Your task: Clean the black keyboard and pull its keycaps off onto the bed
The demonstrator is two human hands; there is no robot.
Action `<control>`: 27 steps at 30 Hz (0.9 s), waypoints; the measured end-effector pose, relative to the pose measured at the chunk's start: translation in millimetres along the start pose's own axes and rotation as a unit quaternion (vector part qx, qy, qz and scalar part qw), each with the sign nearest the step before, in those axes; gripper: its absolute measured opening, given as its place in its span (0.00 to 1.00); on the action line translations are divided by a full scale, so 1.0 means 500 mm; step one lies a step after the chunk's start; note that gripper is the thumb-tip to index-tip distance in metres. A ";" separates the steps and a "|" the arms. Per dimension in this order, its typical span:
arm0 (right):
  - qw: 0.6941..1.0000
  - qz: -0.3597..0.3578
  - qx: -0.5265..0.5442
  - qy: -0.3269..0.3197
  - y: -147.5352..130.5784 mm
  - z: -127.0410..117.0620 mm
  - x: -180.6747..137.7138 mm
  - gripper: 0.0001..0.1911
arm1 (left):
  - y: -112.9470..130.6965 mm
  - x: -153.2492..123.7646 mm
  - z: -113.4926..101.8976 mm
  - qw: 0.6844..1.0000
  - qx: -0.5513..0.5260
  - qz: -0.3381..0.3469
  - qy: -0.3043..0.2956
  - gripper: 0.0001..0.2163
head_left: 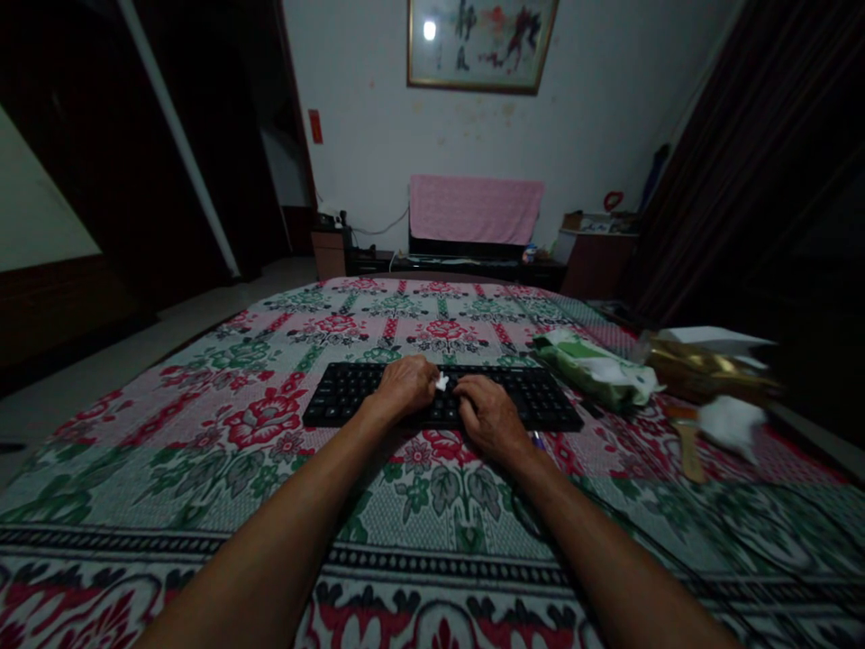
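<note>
A black keyboard (348, 393) lies flat on the patterned cloth in front of me. My left hand (406, 382) is over its middle, fingers curled and pinched on a small white wad that looks like tissue (441, 382). The wad sticks out at the fingertips, close above the keys. Just right of it, my right hand (492, 415) rests on the keyboard with bent fingers on the keys and the thumb apart. Nothing shows in that hand. Both palms are hidden, and the hands cover the middle keys.
To the right lie a green tissue packet (595, 368), a flat wooden-handled brush (687, 443), crumpled white tissue (732, 425) and a gold-coloured package (706, 370). Dark cables (750, 550) run across the cloth (432, 324) at the front right. A pink-draped screen (477, 209) stands by the far wall.
</note>
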State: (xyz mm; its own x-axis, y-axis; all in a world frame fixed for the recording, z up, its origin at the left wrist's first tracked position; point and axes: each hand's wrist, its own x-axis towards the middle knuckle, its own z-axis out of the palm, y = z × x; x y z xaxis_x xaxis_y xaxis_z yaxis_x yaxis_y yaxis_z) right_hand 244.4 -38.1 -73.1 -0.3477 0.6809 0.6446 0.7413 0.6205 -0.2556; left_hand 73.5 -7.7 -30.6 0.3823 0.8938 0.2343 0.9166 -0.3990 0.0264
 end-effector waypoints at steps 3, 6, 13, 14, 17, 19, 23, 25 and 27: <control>1.000 0.005 -0.003 -0.007 0.000 0.000 0.000 0.11 | 0.001 0.002 0.001 1.000 0.008 -0.008 0.019 0.15; 1.000 0.009 -0.007 -0.010 -0.001 -0.001 0.001 0.11 | -0.003 0.002 0.001 0.999 0.016 -0.029 0.030 0.16; 1.000 0.011 -0.006 -0.012 -0.003 -0.004 0.002 0.11 | -0.021 0.003 -0.007 1.000 -0.001 -0.017 0.000 0.13; 1.000 0.011 -0.006 -0.013 -0.003 -0.003 0.002 0.11 | -0.023 0.003 -0.006 1.000 0.000 -0.023 0.004 0.13; 1.000 0.012 -0.006 -0.013 -0.002 -0.002 0.001 0.11 | -0.027 0.005 0.001 0.998 0.002 -0.059 0.027 0.14; 1.000 0.014 -0.007 -0.015 -0.001 -0.001 0.001 0.11 | -0.028 0.006 0.006 0.997 -0.001 -0.071 0.039 0.15; 1.000 0.014 -0.007 -0.017 0.000 0.001 0.001 0.11 | -0.031 0.006 0.004 0.998 0.002 -0.061 0.029 0.14; 1.000 0.012 -0.006 -0.016 0.000 0.001 0.001 0.11 | -0.034 0.006 0.002 0.998 -0.002 -0.054 0.020 0.13; 1.000 0.011 -0.007 -0.014 0.001 0.001 0.000 0.11 | -0.038 0.007 0.002 0.997 -0.006 -0.064 0.029 0.14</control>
State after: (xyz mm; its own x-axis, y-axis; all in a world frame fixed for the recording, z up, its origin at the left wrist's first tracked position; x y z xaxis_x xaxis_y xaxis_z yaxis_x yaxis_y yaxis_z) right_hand 244.6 -37.4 -73.5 -0.3472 0.7057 0.6177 0.7572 0.5995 -0.2594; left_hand 57.6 3.0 -31.1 0.2537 0.9244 0.2849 0.9561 -0.2844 0.0714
